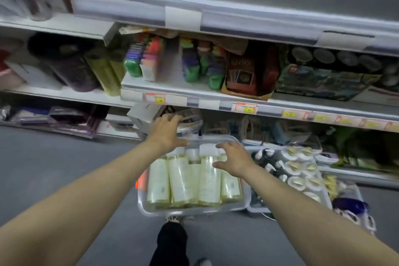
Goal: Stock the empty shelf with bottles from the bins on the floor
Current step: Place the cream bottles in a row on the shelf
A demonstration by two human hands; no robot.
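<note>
A clear plastic bin (194,209) stands on the grey floor, packed with several pale yellow bottles (181,179) with white caps, lying side by side. My left hand (167,130) hovers open above the bin's far left corner, fingers spread, holding nothing. Over the bin's far right part my right hand (234,161) is spread open above the bottles, also holding nothing. The bare grey shelf (248,2) runs across the top of the view.
A second clear bin (257,208) to the right holds small dark dropper bottles (267,161) and round white jars (299,176). The middle shelf (194,96) carries coloured packs and a card box. Low shelves hold boxes. My black-trousered leg (171,242) stands before the bin.
</note>
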